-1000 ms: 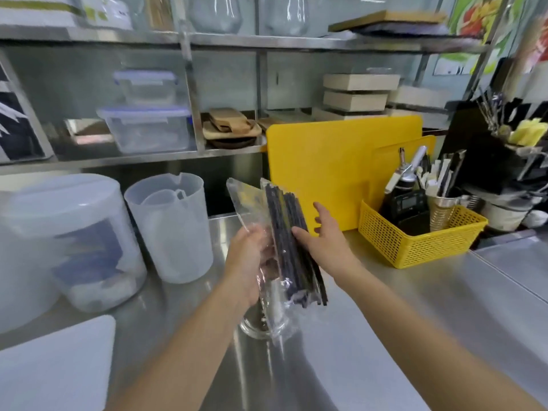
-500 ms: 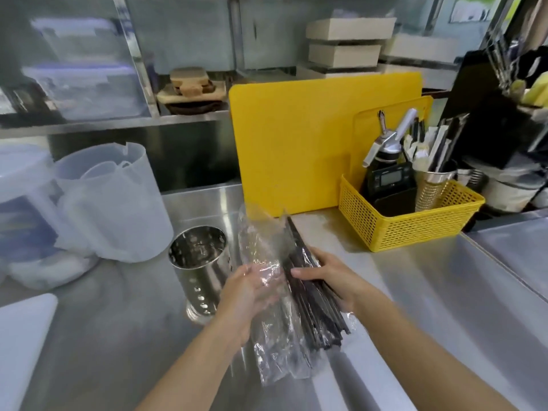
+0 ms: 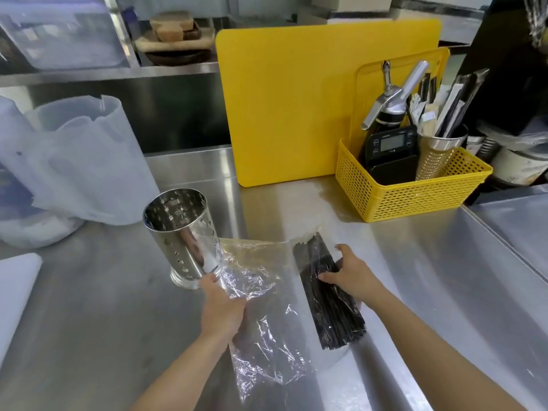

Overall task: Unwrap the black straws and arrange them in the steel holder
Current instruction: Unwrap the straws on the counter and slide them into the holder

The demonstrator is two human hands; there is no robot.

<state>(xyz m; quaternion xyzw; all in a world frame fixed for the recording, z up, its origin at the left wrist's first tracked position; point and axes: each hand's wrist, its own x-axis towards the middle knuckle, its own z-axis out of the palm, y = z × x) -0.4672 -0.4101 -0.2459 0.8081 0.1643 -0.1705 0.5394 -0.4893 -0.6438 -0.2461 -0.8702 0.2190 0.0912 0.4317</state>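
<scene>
A bundle of black straws (image 3: 326, 298) lies on the steel counter, still partly inside a clear plastic wrapper (image 3: 261, 292) that spreads out to its left. My right hand (image 3: 350, 277) grips the bundle near its middle, fingers curled over it. My left hand (image 3: 221, 307) holds the loose, crumpled side of the wrapper. The empty perforated steel holder (image 3: 184, 235) stands upright just left of the wrapper, close above my left hand.
A yellow cutting board (image 3: 284, 99) leans at the back. A yellow basket (image 3: 415, 194) with a dispenser, a timer and a utensil cup sits at the right. Translucent plastic jugs (image 3: 86, 161) stand at the left, a white board (image 3: 14, 292) at the far left edge.
Both hands lowered the wrapped straws from mid-air onto the counter. The wrapper has been pulled open leftwards, and the straws now lie to the right. The view tilted down.
</scene>
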